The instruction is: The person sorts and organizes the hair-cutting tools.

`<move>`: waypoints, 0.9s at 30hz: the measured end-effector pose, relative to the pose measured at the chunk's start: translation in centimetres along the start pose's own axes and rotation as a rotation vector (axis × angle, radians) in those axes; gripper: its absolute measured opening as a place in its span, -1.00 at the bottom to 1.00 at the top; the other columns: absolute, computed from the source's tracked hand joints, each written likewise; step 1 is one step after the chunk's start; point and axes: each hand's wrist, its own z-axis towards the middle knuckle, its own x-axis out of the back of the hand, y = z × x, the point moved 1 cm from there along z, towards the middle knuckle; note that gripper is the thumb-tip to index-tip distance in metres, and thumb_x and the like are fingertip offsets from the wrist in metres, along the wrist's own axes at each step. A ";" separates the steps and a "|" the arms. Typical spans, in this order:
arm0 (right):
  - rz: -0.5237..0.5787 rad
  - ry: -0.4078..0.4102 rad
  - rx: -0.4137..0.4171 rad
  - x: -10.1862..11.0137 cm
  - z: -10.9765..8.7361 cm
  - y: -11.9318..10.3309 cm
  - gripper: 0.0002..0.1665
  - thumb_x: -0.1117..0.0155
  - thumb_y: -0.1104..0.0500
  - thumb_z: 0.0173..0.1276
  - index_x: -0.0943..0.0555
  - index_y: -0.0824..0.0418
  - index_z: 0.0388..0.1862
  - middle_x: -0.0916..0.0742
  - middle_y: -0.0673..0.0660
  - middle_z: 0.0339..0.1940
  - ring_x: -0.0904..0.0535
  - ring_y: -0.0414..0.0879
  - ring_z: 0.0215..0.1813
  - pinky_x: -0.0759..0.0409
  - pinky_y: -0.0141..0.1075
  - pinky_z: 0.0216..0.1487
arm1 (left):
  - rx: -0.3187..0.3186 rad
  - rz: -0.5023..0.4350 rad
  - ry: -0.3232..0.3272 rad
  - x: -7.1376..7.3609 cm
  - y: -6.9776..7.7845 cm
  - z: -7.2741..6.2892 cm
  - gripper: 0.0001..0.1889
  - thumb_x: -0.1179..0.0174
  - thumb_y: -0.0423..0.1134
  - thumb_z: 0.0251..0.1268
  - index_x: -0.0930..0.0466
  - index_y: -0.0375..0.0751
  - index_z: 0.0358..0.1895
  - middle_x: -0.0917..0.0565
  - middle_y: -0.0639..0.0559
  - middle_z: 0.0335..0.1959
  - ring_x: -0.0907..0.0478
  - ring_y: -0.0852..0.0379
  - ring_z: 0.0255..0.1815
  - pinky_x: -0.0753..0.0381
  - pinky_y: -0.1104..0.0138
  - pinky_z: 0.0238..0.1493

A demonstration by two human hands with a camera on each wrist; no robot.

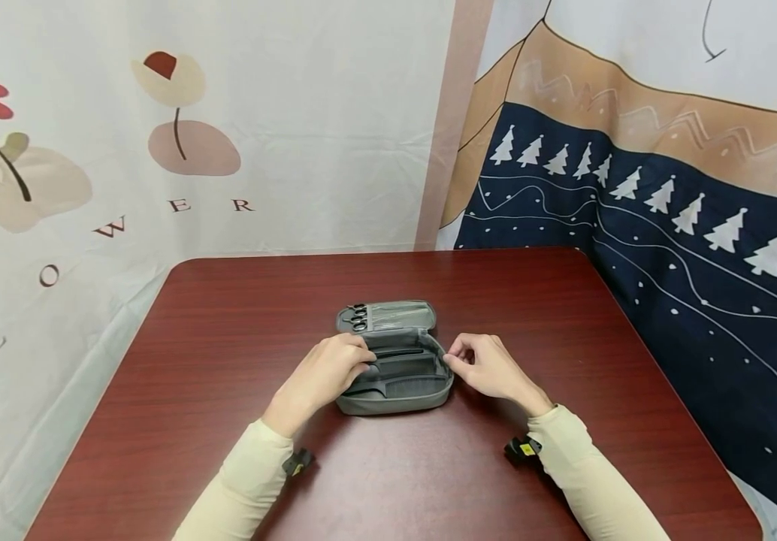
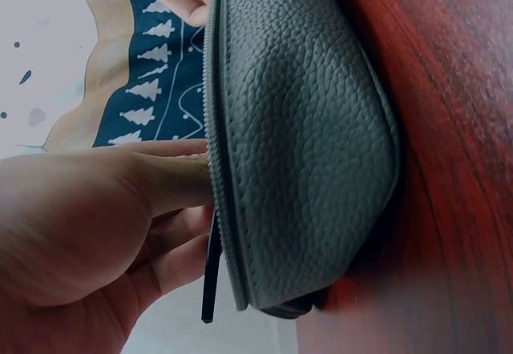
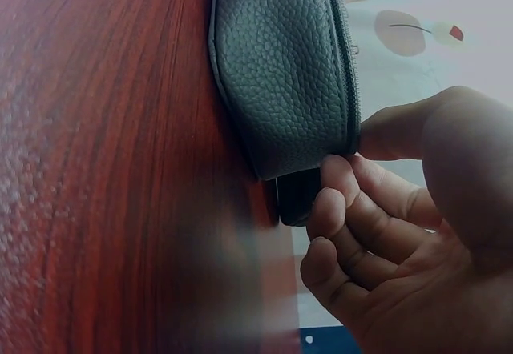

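A grey zip case point(image 1: 395, 406) lies unzipped on the table, its textured side large in both wrist views. My left hand point(image 1: 326, 370) reaches over its left end, fingertips inside. Beside those fingers in the left wrist view, a thin black strip point(image 2: 211, 278) sticks out; whether they hold it is unclear. At the right end, my right hand point(image 1: 491, 366) pinches the zip rim between thumb and finger. A dark comb point(image 1: 415, 386) lies in the front of the case, and a slim black piece point(image 1: 398, 352) farther back. Scissors point(image 1: 359, 318) sit in the lid's left part.
The case rests on a reddish-brown wooden table point(image 1: 213, 315) with rounded far corners. A pale printed curtain point(image 1: 334, 135) hangs behind, and a navy cloth with white trees point(image 1: 686, 300) hangs along the right side. Small black devices point(image 1: 298, 461) are worn at both wrists.
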 end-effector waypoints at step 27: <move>0.006 -0.020 0.004 0.2 0.0 0.3 -0.80 -0.51 0.18 0.55 -0.76 -0.02 -0.34 -0.73 -0.15 -0.48 -0.55 -0.28 -0.44 -0.52 -0.42 -0.32 | -0.023 -0.112 0.033 -7.9 -3.8 0.7 -0.87 -0.61 -0.26 0.35 -0.92 0.08 -0.14 -0.75 0.23 -0.27 -0.77 0.13 -0.20 -0.83 0.09 -0.22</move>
